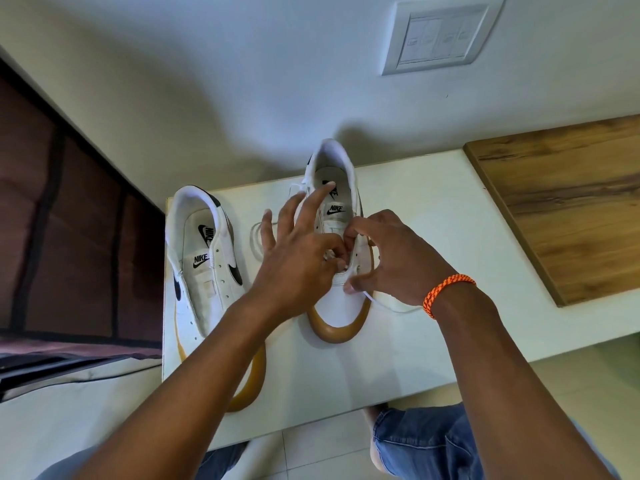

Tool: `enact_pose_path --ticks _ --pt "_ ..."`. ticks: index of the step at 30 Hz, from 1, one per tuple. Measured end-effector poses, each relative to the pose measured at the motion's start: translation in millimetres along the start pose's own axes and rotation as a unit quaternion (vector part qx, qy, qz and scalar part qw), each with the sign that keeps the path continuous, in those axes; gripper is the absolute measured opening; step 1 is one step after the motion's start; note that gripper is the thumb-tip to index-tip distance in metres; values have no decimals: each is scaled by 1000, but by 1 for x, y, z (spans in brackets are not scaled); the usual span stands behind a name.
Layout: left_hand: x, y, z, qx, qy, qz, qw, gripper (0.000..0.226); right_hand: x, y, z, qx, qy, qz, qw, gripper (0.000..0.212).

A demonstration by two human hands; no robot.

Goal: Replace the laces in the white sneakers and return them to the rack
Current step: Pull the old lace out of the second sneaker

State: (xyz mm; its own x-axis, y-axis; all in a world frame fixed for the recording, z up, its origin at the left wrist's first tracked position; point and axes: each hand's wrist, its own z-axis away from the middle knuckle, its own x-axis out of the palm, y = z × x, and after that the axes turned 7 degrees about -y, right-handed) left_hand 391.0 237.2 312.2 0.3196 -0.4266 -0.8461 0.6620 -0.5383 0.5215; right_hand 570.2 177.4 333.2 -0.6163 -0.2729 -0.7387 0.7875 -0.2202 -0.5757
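Two white sneakers with gum soles stand on a white table (433, 237), toes toward me. The left sneaker (204, 258) has empty eyelets and no lace. Both hands work over the eyelets of the right sneaker (334, 199). My left hand (301, 251) pinches a white lace between thumb and forefinger at the shoe's middle, its other fingers spread upward. My right hand (391, 254), with an orange bracelet on the wrist, pinches the lace at the eyelet row. A free end of that lace (391, 306) trails on the table under my right wrist.
A loose coiled white lace (258, 240) lies between the two shoes. A wooden board (568, 202) covers the table's right end. A wall with a switch plate (440, 34) rises behind. A dark bed frame (65, 220) stands at the left. My knees in jeans show below the table edge.
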Motion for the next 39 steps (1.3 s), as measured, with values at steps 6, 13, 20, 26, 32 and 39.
enact_pose_path --ticks 6,13,20,26,32,39 --pt "-14 -8 -1 -31 66 123 990 16 0 -1 1 1 2 -7 1000 59" --pt "-9 -4 2 -16 17 24 999 9 1 0 1 2 0 -5 1000 60" --pt "-11 -5 0 -21 32 94 995 17 0 -1 2 4 -3 -11 1000 58" --pt "-17 -13 -2 -43 83 120 988 26 0 -1 1 11 -5 0 1000 58" --pt "-1 -2 1 -14 3 1 1000 3 0 -1 1 8 -7 -4 1000 60" --pt "-15 -14 -5 -36 141 73 987 12 -1 -2 3 6 -9 -22 1000 58"
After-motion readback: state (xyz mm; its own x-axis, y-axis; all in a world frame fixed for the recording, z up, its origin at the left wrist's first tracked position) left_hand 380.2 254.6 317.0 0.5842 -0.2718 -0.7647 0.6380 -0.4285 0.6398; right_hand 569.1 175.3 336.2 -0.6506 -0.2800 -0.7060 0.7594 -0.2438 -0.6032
